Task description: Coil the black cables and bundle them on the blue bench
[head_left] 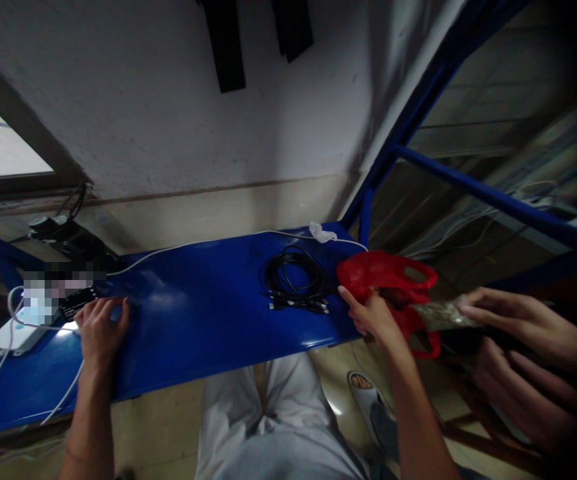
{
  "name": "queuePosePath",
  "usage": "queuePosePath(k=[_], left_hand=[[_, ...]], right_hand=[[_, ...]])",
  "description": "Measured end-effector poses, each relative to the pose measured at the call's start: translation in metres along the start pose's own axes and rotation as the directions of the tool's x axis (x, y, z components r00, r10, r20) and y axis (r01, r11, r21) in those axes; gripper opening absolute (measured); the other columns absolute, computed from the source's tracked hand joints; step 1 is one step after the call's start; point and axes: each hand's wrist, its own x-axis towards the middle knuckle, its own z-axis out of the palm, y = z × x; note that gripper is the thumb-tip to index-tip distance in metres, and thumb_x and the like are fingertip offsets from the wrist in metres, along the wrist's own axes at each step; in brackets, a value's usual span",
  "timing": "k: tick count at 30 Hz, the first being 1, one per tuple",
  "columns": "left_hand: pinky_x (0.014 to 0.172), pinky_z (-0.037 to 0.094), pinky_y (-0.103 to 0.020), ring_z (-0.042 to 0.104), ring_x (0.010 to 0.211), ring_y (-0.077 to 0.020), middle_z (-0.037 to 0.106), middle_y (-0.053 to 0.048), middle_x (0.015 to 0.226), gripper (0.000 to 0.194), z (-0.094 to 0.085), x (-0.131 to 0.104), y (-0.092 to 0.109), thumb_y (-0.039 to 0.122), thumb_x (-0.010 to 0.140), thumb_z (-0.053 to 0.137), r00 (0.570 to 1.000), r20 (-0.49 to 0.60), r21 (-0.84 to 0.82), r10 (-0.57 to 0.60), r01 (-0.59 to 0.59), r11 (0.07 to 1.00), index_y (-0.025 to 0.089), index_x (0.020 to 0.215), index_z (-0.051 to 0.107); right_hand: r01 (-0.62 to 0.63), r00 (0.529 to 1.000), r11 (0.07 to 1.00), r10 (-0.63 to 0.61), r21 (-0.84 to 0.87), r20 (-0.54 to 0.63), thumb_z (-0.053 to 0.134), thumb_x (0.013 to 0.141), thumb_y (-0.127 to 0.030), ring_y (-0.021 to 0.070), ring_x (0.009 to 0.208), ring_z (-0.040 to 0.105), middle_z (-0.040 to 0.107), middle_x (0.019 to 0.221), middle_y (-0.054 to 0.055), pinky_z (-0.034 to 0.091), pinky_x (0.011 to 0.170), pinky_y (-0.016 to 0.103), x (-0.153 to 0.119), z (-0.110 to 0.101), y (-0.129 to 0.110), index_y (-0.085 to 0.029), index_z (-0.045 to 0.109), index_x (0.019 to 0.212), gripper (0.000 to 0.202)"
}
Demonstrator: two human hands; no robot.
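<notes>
My left hand [101,327] rests on the blue tabletop, thumb apart from the loosely bent fingers. Its fingertips lie beside a dark item with white markings [79,301], partly blurred out. On the right, my right hand [371,313] is at the red plastic bag [383,270], one finger stretched out and the others curled against the bag's near side. Part of that grip is hidden. Another person's hand [513,317] holds a clear packet [446,315] by the bag's handles; the packet's contents are unclear.
A coil of black cables [296,273] lies left of the bag on the blue table [193,320]. A white power strip [23,330] with white cords sits at the left end. Behind are a crumpled white scrap [322,233] and a wall; a blue frame [493,193] rises at right.
</notes>
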Motion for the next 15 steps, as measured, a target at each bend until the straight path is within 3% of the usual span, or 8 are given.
queuePosePath(k=[5,15], left_hand=[[0.115,0.037,-0.054,0.063,0.121,-0.0372,0.076,-0.016,0.109,0.035,-0.001,0.001,0.002,0.049,0.105,0.052,1.0,0.028,0.01,-0.006,0.005,1.0,0.019,0.101,0.071],[0.112,0.039,-0.054,0.064,0.118,-0.0372,0.077,-0.014,0.109,0.038,-0.004,0.002,0.003,0.05,0.107,0.05,1.0,0.014,0.04,0.025,-0.026,0.999,0.02,0.101,0.072]], right_hand=[[-0.084,0.994,0.995,0.08,0.048,0.073,0.074,0.079,-0.086,0.0112,0.031,0.038,0.041,0.04,-0.006,0.024,0.03,0.023,-0.001,0.003,0.002,-0.026,0.048,0.076,0.066],[-0.059,0.994,0.998,0.058,0.007,0.096,0.07,0.082,-0.087,0.0117,0.031,0.039,0.042,0.04,-0.005,0.025,0.031,0.024,0.008,0.007,0.021,-0.028,0.042,0.07,0.066]])
